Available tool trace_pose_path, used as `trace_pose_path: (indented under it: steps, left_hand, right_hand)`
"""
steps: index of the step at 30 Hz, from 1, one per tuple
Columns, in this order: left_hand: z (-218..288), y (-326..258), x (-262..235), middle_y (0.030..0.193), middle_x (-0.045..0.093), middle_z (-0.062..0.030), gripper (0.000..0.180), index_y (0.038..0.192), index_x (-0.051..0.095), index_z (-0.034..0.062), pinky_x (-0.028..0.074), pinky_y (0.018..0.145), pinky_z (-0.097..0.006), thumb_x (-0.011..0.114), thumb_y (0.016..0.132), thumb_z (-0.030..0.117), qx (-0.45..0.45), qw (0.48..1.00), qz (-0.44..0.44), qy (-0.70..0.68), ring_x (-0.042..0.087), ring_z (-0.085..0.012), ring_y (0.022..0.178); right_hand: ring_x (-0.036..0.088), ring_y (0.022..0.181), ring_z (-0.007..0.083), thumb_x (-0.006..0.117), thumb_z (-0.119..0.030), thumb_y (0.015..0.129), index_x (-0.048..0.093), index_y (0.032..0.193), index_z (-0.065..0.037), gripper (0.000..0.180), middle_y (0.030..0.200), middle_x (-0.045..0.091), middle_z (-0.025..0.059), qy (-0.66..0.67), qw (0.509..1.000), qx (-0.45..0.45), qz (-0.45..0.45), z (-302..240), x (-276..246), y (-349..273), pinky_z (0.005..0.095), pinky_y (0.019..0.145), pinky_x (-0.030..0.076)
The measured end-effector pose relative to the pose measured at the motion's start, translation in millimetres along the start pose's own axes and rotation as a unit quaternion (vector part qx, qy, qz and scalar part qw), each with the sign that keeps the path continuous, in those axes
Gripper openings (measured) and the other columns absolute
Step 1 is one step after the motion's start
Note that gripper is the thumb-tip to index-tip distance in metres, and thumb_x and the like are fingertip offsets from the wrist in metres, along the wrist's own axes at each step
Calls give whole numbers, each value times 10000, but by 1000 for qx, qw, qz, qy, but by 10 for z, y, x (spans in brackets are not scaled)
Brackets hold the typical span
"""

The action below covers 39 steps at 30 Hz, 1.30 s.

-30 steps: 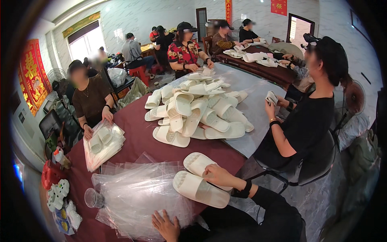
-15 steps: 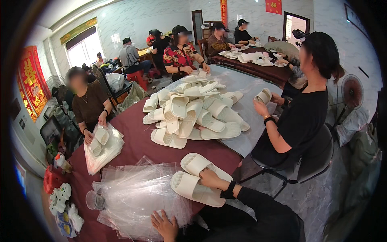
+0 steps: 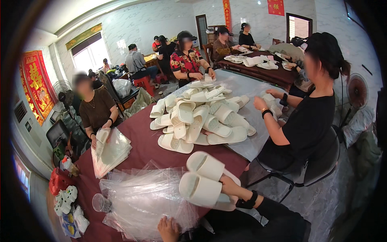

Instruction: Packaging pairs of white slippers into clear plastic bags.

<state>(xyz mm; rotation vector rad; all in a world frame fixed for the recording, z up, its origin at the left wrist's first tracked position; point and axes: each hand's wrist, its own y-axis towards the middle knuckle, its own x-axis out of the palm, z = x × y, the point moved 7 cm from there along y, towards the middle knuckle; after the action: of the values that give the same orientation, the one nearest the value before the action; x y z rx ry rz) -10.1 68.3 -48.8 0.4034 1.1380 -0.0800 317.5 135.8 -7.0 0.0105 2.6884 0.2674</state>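
The person's right hand [image 3: 230, 186] is gripping two white slippers [image 3: 201, 190] near their heels, apparently holding them together above the table [image 3: 139, 142] edge. The left hand [image 3: 168, 229] is touching fanned clear bags [image 3: 149, 195], perhaps steadying them; whether it is pinching any cannot be told. A clear cup [image 3: 101, 203] is standing at their left end, possibly weighting them.

One left hand [image 3: 168, 230], one right hand [image 3: 230, 186], two white slippers [image 3: 197, 189] held! One clear cup [image 3: 101, 203], one red bag [image 3: 61, 182], two clogs [image 3: 69, 194]; three red wall hangings [image 3: 36, 82] beyond. Piled slippers [image 3: 218, 126], stacked clear bags [image 3: 147, 197]: plenty, overlapping too much to count.
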Motion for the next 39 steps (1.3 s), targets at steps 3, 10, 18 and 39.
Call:
trace_pose_path:
  steps: [3, 10, 18, 39]
  left_hand:
    - [32, 0, -27, 1109, 586, -252, 281, 1054, 624, 27, 464, 837, -484, 611, 813, 172, 50, 998, 38, 25, 551, -440, 985]
    - [11, 106, -151, 936, 660, -196, 335, 1025, 636, 3, 499, 747, -413, 665, 761, 208, -46, 991, 18, -121, 622, -373, 861]
    - [-226, -26, -103, 1109, 634, -184, 344, 1161, 631, 85, 449, 895, -439, 609, 827, 166, -248, 893, 9, -375, 588, -360, 1040]
    - [642, 226, -309, 1124, 622, -142, 298, 1068, 662, 108, 431, 907, -449, 646, 771, 88, 16, 993, 84, -81, 566, -359, 1044]
  right_hand:
    - [512, 1170, 218, 560, -117, 884, 570, 1232, -45, 356, 1298, 542, 110, 90, 985, -4, -150, -98, 237, -174, 324, 995, 371]
    - [391, 1281, 256, 551, -119, 898, 527, 1267, -27, 381, 1385, 439, 137, 148, 872, -104, -454, -613, 938, -581, 338, 1054, 298]
    - [570, 1028, 361, 563, -71, 792, 594, 1116, 18, 337, 1218, 537, 139, -101, 871, -92, -472, -451, 1299, -493, 402, 842, 459]
    - [633, 692, 316, 582, -130, 715, 614, 834, -23, 164, 809, 604, 151, -282, 926, -169, -188, -603, 1066, -530, 403, 603, 518]
